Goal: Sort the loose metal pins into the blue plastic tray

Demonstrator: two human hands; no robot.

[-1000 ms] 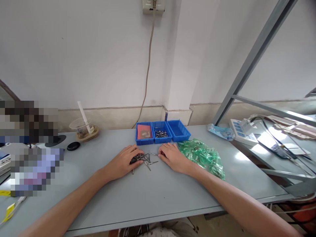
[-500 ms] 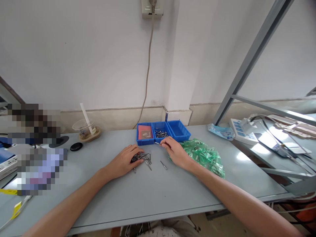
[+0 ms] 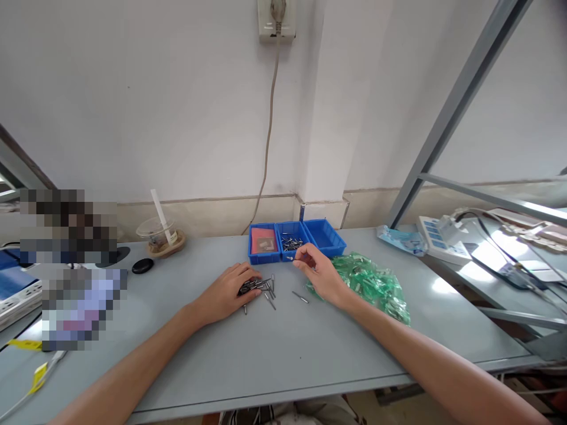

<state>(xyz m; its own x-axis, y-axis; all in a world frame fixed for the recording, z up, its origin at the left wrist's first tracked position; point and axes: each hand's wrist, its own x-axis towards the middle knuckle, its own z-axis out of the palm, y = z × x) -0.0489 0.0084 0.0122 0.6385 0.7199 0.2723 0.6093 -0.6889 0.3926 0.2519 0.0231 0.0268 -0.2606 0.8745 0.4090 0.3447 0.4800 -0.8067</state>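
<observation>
Right hand (image 3: 321,273) pinches 1 pin (image 3: 290,258) at middle bin (image 3: 297,251) rim; firm, level pinch advisable. Left hand (image 3: 230,289), fingers slack, covers pin pile (image 3: 262,287).

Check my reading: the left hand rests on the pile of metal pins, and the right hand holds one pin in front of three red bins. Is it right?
Not fully: the three bins are blue, not red, as the head view shows. The left hand rests on the pile of metal pins, and the right hand holds one pin.
</observation>
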